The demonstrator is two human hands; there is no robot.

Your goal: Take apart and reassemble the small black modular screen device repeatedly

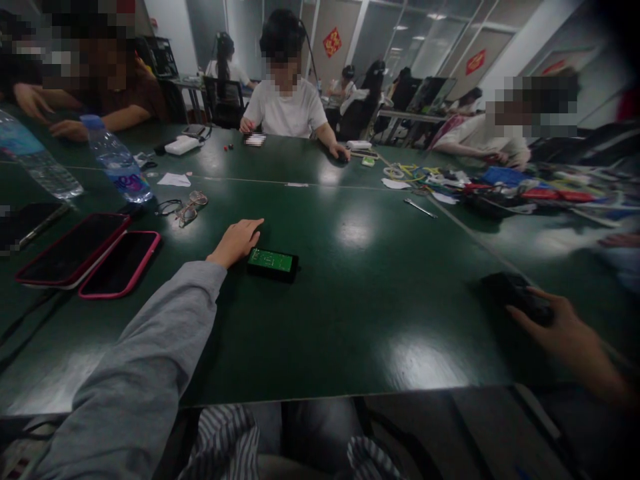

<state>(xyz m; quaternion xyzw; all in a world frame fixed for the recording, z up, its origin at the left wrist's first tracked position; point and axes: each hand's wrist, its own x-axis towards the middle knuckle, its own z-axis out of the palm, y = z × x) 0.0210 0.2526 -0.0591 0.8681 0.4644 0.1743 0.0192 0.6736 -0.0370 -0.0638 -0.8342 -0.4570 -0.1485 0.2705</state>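
On the dark green table, my left hand (236,241) rests beside a small black case with a green circuit board (273,261) showing on top. Its index finger is stretched out past the case's far left corner and the thumb lies close to its edge; whether they touch I cannot tell. The hand holds nothing, and a grey sleeve covers that arm. Far to the right, my right hand (563,330) is closed around a dark black object (517,297), blurred and too dim for me to tell its kind. Part of its grip is hidden.
Two phones (120,265) in red and pink cases lie left of my forearm, with glasses (193,208) and water bottles (120,163) behind. A screwdriver-like metal rod (420,208) and tangled cables (500,183) lie at the far right. Several people sit around.
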